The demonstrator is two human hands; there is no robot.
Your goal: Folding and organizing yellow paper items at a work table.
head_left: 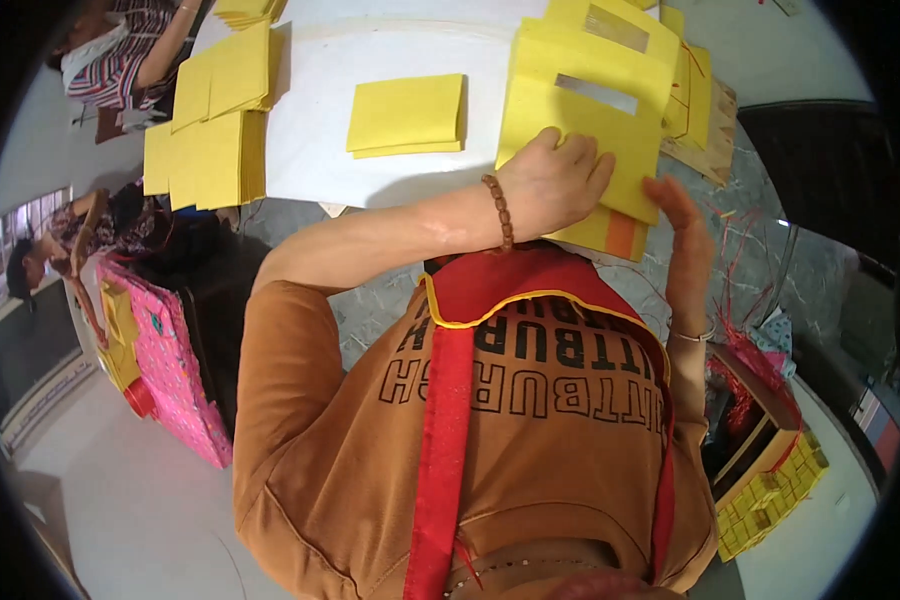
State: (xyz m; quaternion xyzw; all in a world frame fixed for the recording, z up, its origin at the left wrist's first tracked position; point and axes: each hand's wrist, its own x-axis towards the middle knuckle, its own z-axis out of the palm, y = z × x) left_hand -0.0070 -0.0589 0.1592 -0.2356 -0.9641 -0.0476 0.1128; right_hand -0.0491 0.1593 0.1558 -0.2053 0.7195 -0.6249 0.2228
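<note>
Yellow sheets [625, 138]: overlapping, laid roughly flat along the tabletop's [315, 120] right side
Slots [597, 95]: two, rectangular, greyish
Orange patch [621, 238]: near corner, perhaps on a lower sheet

White worktop [315, 60] with yellow piles
Yellow stacks [205, 160] overlap at the near-left corner, with another yellow pile [248, 12] farther along the left edge; a small yellow pile [405, 112] sits apart in the middle, and larger yellow sheets with cut-out slots [532, 120] lie toward the right edge, reaching past the near edge
</note>
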